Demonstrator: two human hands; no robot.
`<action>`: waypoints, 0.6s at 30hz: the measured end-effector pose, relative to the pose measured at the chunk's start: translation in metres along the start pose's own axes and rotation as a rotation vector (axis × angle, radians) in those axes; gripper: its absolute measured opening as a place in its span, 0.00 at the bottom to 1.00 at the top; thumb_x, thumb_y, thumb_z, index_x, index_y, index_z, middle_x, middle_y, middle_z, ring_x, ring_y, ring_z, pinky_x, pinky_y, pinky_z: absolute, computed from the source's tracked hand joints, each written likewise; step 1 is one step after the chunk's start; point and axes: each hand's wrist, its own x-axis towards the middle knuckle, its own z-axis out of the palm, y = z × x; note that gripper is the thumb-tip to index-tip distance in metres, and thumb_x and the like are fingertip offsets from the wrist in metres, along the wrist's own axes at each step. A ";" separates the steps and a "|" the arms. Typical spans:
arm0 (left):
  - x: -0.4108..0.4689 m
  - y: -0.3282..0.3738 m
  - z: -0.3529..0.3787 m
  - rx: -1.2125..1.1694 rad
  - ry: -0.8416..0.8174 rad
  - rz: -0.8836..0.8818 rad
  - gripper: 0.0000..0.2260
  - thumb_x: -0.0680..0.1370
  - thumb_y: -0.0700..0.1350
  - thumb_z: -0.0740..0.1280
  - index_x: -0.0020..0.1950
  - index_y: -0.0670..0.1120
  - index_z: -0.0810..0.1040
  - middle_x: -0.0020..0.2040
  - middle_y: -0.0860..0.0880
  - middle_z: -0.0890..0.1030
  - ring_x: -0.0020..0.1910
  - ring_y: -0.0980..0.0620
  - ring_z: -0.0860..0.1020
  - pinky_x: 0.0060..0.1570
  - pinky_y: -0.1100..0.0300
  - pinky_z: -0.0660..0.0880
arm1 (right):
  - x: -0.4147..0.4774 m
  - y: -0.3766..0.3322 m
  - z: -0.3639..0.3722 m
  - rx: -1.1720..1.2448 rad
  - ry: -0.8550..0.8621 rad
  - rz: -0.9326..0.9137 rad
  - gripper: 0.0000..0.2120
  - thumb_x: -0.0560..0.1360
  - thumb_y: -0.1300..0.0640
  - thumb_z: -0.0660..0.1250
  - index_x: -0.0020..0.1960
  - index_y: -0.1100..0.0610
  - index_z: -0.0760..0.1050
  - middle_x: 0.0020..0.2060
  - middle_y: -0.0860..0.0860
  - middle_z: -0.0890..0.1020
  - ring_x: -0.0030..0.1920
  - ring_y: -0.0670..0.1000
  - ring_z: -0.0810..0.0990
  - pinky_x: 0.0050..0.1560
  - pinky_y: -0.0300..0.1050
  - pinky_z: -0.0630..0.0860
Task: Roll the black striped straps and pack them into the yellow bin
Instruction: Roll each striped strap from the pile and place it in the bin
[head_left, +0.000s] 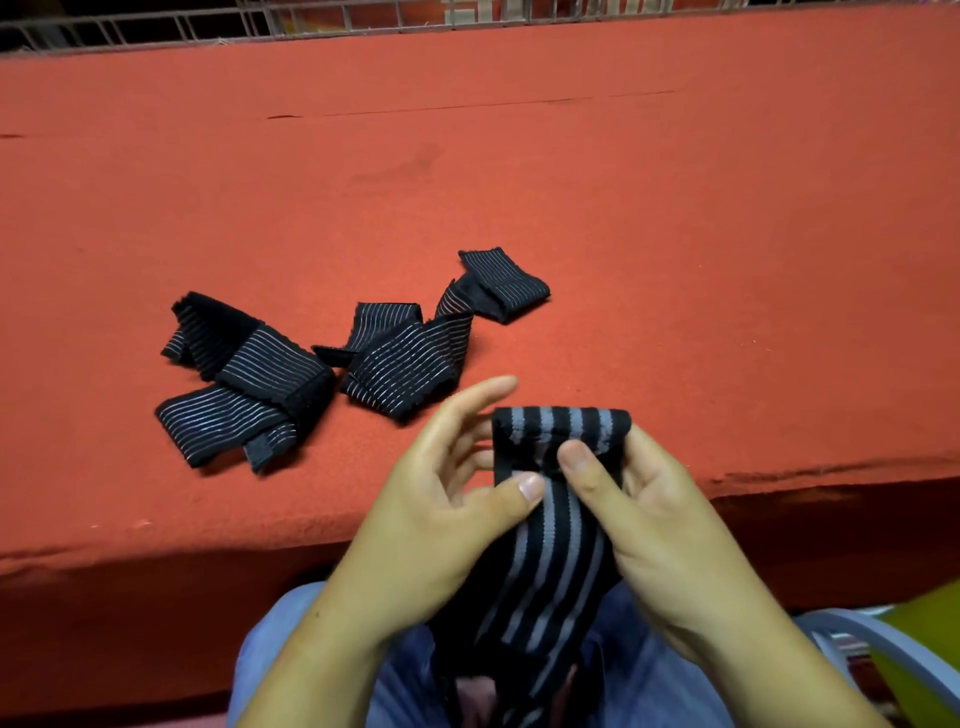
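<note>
Strap (550, 545), black with grey stripes, was held up between both hands over the lap (291, 649), just at the near edge of the table (675, 234). Its top end was turned over into a short roll, and the rest hung down between the wrists toward the person's knees.

The left hand (441, 519) pinched the strap just below the roll, with its thumb pressed on the striped face and its fingers stretched out loosely along the roll's left edge. The right hand (660, 525) gripped the roll from the other side, with its thumb on the front beside the left thumb and its fingers curled round behind.

Beyond the left hand, three loose straps (405, 364) lay crumpled and partly folded on the red table, one pile farther left and one folded piece farther away. They lay well apart from the hands.

Below and to the right of the right hand, a corner of the yellow bin (930, 629) showed at the picture's edge. Far beyond both hands, a wire grid (363, 21) ran along the table's back edge.
</note>
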 end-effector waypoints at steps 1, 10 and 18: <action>-0.001 -0.003 -0.001 -0.039 -0.068 -0.060 0.29 0.74 0.41 0.76 0.73 0.56 0.72 0.64 0.51 0.81 0.63 0.54 0.81 0.59 0.61 0.78 | 0.001 -0.001 -0.001 0.029 0.017 -0.009 0.10 0.75 0.48 0.70 0.55 0.45 0.84 0.56 0.53 0.87 0.60 0.55 0.85 0.64 0.58 0.78; -0.019 -0.031 0.001 0.227 -0.050 -0.077 0.10 0.74 0.45 0.77 0.51 0.52 0.80 0.49 0.53 0.85 0.49 0.54 0.83 0.53 0.57 0.79 | 0.017 -0.010 -0.010 0.106 0.126 -0.058 0.09 0.75 0.47 0.69 0.53 0.45 0.83 0.57 0.53 0.87 0.61 0.55 0.85 0.67 0.60 0.77; -0.016 -0.033 0.001 0.250 0.096 -0.117 0.12 0.73 0.40 0.79 0.43 0.53 0.78 0.35 0.58 0.76 0.34 0.60 0.72 0.37 0.67 0.71 | 0.022 -0.009 -0.011 0.107 0.243 -0.092 0.08 0.77 0.47 0.69 0.55 0.44 0.82 0.59 0.52 0.86 0.64 0.54 0.83 0.70 0.62 0.75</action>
